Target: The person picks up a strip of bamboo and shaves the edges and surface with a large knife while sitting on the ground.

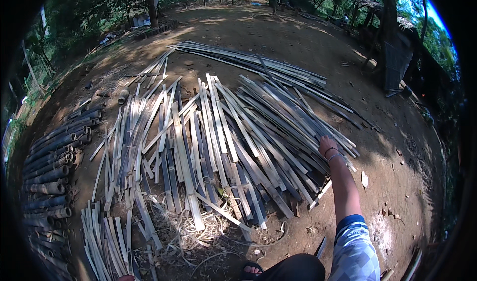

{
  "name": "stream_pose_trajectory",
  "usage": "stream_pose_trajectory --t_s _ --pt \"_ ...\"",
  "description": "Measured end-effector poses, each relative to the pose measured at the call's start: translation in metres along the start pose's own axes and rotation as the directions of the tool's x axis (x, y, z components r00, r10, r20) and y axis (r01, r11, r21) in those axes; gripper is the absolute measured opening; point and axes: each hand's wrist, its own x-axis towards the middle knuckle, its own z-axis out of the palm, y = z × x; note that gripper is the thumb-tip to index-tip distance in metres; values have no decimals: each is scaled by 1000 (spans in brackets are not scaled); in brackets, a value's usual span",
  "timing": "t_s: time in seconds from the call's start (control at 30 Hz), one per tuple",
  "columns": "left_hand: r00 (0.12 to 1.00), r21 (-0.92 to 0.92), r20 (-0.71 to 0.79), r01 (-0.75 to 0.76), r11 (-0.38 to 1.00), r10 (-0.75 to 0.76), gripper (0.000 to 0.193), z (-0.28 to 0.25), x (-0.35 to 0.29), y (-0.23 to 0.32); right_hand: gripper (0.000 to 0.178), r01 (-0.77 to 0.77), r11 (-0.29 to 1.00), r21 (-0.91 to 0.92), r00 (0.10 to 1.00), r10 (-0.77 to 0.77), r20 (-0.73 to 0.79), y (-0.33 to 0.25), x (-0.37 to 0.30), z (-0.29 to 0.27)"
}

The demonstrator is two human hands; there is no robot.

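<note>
Split bamboo strips (218, 127), pale on one face and dark on the other, lie fanned out in a wide heap on the ground before me. My right arm is stretched toward the heap's right side. There my right hand (327, 145), a band at its wrist, is closed on the near end of a dark bamboo strip (312, 127); its fingertips are partly hidden. Only a sliver of what looks like my left hand (126, 278) shows at the bottom edge, beside a smaller bundle of bamboo strips (105, 243). Its fingers cannot be made out.
Dark bamboo poles (49, 174) lie stacked at the left. Curled shavings (186, 239) cover the ground close to me. A narrow blade-like thing (321, 247) lies by my knee. More long strips (248, 57) stretch behind the heap. A tree trunk (390, 27) stands far right.
</note>
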Motion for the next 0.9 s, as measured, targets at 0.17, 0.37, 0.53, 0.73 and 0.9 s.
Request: stream_pose_trajectory --t_s 0.17,0.37,0.53,0.73,0.9 --pt "998 14 16 -64 998 64 28 0 -19 18 29 -25 970 243 995 0 99 -49 -19 -51" --pt "967 84 27 -257 963 255 29 -8 -28 -7 55 -123 712 691 914 -190 358 -125 -77 -114" --pt "964 21 -9 -267 963 267 38 -22 -45 -12 45 -230 256 939 897 -318 307 -193 -151 -118" --pt "943 -87 -173 -302 949 284 22 -33 -62 -28 35 -167 -18 986 926 -345 151 -235 -262 -190" --pt "935 -96 -179 -325 941 305 23 -37 -66 -33 28 -182 -390 903 877 -480 -30 -246 -319 -233"
